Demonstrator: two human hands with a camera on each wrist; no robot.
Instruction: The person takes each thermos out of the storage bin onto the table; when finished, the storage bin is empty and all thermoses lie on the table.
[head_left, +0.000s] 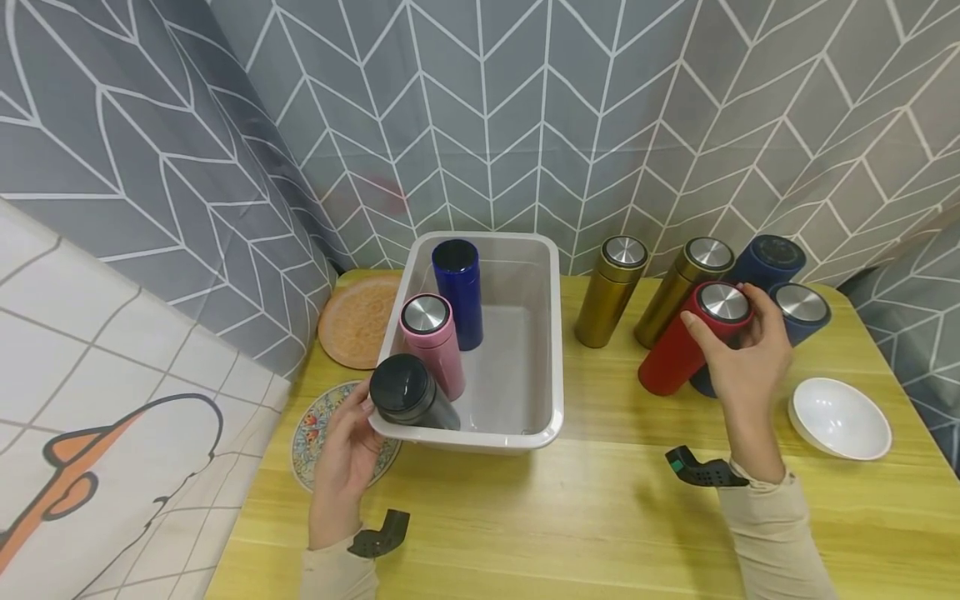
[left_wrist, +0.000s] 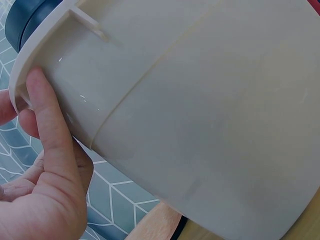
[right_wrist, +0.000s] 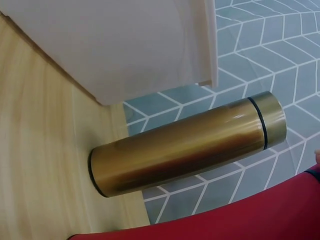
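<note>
My left hand [head_left: 347, 450] grips the front left corner of a pale grey plastic bin [head_left: 551, 333]; in the left wrist view its fingers [left_wrist: 47, 115] lie along the outer wall and over the rim. Inside the bin stand a blue thermos [head_left: 467, 304], a pink thermos [head_left: 441, 358] and a dark grey thermos with a black lid [head_left: 405, 390], the last leaning by the left hand. At the right, my right hand [head_left: 750, 350] holds a red thermos [head_left: 678, 354] near its steel-topped lid, thumb on one side and fingers on the other.
Two gold thermoses [head_left: 606, 300] stand between the bin and the red thermos, one also showing in the right wrist view. Several dark blue thermoses [head_left: 772, 258] are behind the right hand. A white bowl [head_left: 838, 421] sits far right; a patterned plate [head_left: 307, 442] and round orange mat [head_left: 356, 325] lie left.
</note>
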